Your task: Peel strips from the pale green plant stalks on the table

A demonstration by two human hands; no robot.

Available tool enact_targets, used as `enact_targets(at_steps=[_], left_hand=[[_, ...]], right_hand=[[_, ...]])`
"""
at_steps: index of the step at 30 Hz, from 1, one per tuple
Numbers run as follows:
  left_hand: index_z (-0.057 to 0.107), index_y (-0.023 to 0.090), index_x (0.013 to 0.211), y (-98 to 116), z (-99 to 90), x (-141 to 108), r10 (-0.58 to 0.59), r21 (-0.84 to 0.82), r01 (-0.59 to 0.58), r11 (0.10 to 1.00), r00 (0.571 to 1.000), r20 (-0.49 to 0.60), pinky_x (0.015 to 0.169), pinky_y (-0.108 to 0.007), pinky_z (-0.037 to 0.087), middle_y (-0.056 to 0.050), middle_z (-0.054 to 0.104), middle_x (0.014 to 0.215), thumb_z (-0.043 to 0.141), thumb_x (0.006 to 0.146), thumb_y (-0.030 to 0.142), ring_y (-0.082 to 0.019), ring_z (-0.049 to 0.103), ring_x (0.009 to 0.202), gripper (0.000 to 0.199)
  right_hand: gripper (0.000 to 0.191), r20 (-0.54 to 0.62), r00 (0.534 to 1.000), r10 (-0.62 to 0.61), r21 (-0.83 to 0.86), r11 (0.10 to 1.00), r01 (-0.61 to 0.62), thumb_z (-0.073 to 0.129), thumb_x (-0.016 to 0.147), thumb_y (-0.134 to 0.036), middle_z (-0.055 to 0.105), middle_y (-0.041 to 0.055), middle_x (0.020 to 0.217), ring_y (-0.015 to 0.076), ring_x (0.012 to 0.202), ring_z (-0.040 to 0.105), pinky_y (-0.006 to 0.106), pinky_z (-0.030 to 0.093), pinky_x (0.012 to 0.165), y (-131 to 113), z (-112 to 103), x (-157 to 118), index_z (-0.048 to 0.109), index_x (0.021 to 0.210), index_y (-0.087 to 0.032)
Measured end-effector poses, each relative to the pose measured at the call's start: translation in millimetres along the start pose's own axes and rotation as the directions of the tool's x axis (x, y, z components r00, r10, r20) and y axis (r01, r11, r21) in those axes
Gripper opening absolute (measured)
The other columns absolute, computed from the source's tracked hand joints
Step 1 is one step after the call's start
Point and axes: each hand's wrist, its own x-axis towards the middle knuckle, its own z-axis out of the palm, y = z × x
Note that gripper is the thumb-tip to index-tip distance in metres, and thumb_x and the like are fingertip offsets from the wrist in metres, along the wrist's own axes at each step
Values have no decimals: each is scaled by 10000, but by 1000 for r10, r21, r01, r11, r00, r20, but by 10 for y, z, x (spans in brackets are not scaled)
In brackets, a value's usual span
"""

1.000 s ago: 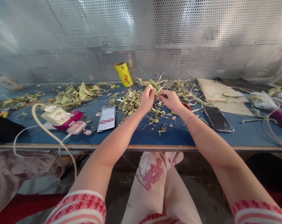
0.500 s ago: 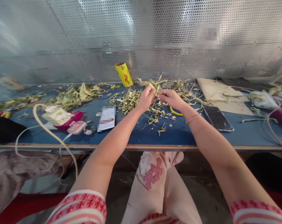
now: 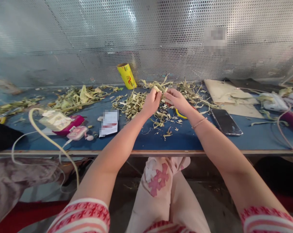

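Over the middle of the blue table, my left hand (image 3: 152, 102) is closed in a pinch on a pale green dried plant piece (image 3: 161, 88). Right beside it, my right hand (image 3: 177, 99) pinches at the same piece; its fingertips are partly hidden. Pale tips show at the thumb and finger ends, and I cannot tell whether they are wraps or plant. A heap of short cut plant bits (image 3: 132, 105) lies left of my hands. Longer dried strips (image 3: 189, 90) lie behind and to the right. Below my right wrist is a yellow looped handle (image 3: 179, 114) with some red.
A yellow cardboard tube (image 3: 127, 76) stands tilted near the perforated metal wall (image 3: 151, 42). Phones (image 3: 109, 123) (image 3: 226, 122) lie on either side. A leaf pile (image 3: 81, 97), a pink earphone case (image 3: 77, 133) and cables are at left; cardboard (image 3: 230, 93) is at right.
My hands stay close together over the heap. The right fingers have risen slightly towards the upper end of the plant piece. The view has shifted a little.
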Motion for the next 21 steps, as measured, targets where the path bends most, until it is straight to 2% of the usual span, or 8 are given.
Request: enact_targets(at_steps=[4,8,11,14,18,21], left_hand=[[486,224,985,89,69,-56,8,53,-8,999,1000,-13,666,-322,394,-29,516,674,310,936,505,-173,555,701,335],[481,217,992,161,112,-84,-39,60,41,997,999,-33,660,-320,378,-36,535,699,305,949,461,-172,551,701,304],[492,213,942,185,113,-82,-63,77,64,995,998,-25,646,-317,366,-30,529,689,328,947,449,-163,531,674,288],[495,220,916,183,113,-83,-38,58,39,998,999,-18,622,-305,358,-16,517,664,327,942,469,-147,504,638,301],[493,225,927,172,116,-95,-7,27,7,1000,1000,1,602,-292,351,-2,498,640,296,943,492,-135,486,613,332],[493,221,917,166,128,-100,-34,-19,34,999,999,3,579,-287,347,10,475,608,302,936,512,-126,467,571,349]], right_hand=[[267,-197,976,-89,-243,969,39,421,920,-372,484,-8,609,133,625,482,277,396,630,-22,98,-39,390,703,-220],[263,-268,944,-191,-365,927,84,402,924,-348,444,-9,608,140,637,445,285,369,646,-28,126,-59,372,694,-224],[292,-296,927,-230,-364,925,113,400,921,-389,412,-13,608,133,643,422,277,362,636,-15,117,-46,374,684,-220],[318,-318,918,-238,-317,939,134,419,912,-405,390,-15,608,132,658,413,272,359,629,13,116,-20,367,660,-218],[318,-324,927,-189,-201,971,128,434,910,-389,393,-14,623,135,673,431,277,376,643,69,135,26,366,653,-216],[313,-284,940,-187,-151,977,148,417,917,-437,400,-12,631,138,664,439,273,384,619,113,148,68,396,693,-220]])
